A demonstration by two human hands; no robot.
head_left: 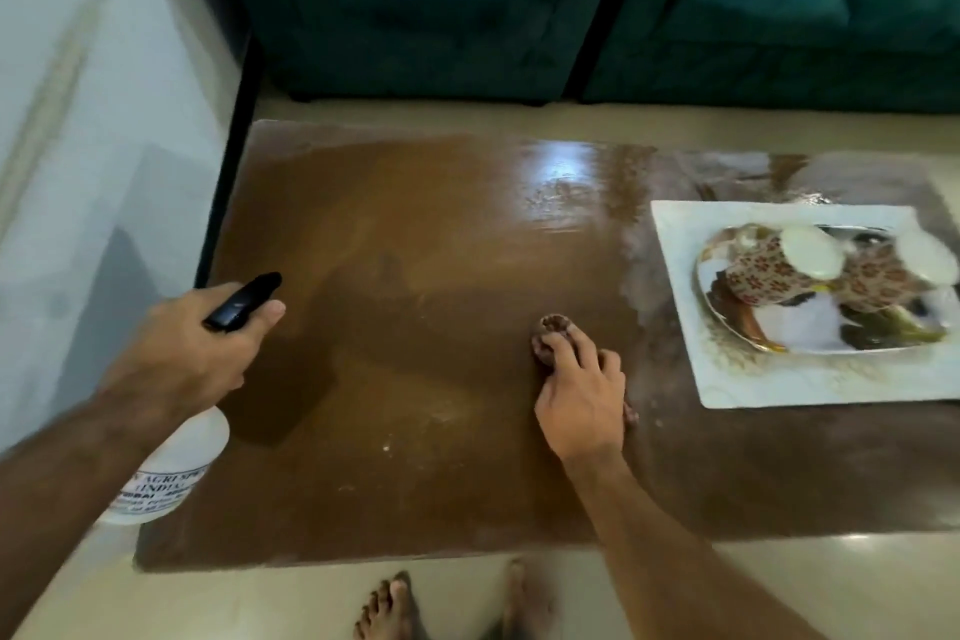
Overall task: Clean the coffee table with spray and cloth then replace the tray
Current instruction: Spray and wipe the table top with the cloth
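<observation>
the brown coffee table (415, 234) runs lengthwise left to right, a teal sofa (519, 5) beyond it. a white tray (727, 379) of patterned cups (769, 270) sits at the table's right end. the left hand (187, 353) grips a spray bottle (166, 468), nozzle pointing right. the right hand (582, 395), fingers curled, presses a brown cloth (550, 327) onto mid-table

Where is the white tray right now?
In the head view, the tray sits on the right end of the coffee table, holding patterned cups, to the right of the right hand.
</observation>
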